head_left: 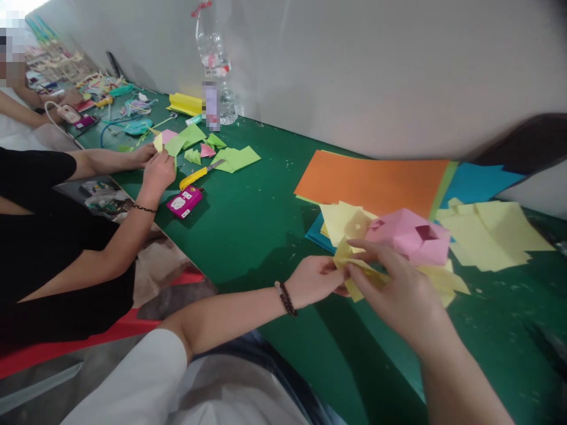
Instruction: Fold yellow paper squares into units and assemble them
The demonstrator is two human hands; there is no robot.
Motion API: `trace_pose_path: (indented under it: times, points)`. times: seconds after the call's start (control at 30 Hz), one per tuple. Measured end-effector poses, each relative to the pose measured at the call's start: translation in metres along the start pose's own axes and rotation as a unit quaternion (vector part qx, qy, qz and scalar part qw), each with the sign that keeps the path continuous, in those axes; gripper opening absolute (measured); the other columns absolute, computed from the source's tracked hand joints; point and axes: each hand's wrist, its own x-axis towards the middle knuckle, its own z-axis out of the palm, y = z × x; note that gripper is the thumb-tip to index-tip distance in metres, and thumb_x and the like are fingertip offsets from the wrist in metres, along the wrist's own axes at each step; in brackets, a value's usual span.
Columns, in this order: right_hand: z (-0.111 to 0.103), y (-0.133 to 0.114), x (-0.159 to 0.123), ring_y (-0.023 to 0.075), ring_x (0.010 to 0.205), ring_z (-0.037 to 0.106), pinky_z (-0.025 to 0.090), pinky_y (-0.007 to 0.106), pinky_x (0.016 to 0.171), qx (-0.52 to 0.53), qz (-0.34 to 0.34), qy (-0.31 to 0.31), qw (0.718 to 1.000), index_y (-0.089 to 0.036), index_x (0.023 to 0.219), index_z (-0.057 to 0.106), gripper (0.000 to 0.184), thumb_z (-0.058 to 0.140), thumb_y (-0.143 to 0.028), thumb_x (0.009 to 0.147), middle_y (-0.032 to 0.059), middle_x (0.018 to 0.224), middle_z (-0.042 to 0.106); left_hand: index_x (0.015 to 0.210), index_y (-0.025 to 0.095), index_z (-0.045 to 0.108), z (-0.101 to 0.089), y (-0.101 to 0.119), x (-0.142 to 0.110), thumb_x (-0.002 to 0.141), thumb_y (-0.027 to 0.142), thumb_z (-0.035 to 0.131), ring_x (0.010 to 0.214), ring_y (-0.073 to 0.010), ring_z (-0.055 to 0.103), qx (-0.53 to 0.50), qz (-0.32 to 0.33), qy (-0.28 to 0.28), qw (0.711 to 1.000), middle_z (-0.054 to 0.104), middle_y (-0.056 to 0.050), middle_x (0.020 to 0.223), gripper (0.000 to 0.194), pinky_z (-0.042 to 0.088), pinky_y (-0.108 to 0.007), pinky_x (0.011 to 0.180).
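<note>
My left hand [314,282], with a dark beaded bracelet at the wrist, and my right hand [394,289] both pinch a folded piece of pale yellow paper [354,273] between them above the green table [270,236]. A pink folded paper shape [410,236] with square cut-outs sits just beyond my right fingertips, touching them or very close. It overlaps loose pale yellow paper [348,223]. Whether it is joined to the piece in my hands is hidden.
Orange [372,183] and blue [481,183] card sheets and loose yellow paper [491,233] lie on the table's far side, by a white wall. A co-worker in black [53,236] handles paper at the left, near a yellow craft knife [199,176] and a plastic bottle [215,59].
</note>
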Motion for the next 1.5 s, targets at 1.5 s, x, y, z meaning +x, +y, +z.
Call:
trace_pose_path:
  times: [1.5]
  points:
    - [-0.009, 0.008, -0.002, 0.0238, 0.088, 0.070, 0.054, 0.034, 0.068, 0.011, -0.023, -0.034, 0.999, -0.028, 0.112, 0.054, 0.034, 0.054, -0.028, 0.077, 0.0016, 0.089, 0.073, 0.097, 0.003, 0.067, -0.018, -0.002, 0.015, 0.088, 0.054, 0.041, 0.073, -0.0255, 0.070, -0.233, -0.129, -0.056, 0.962, 0.072, -0.018, 0.079, 0.059, 0.056, -0.040, 0.076]
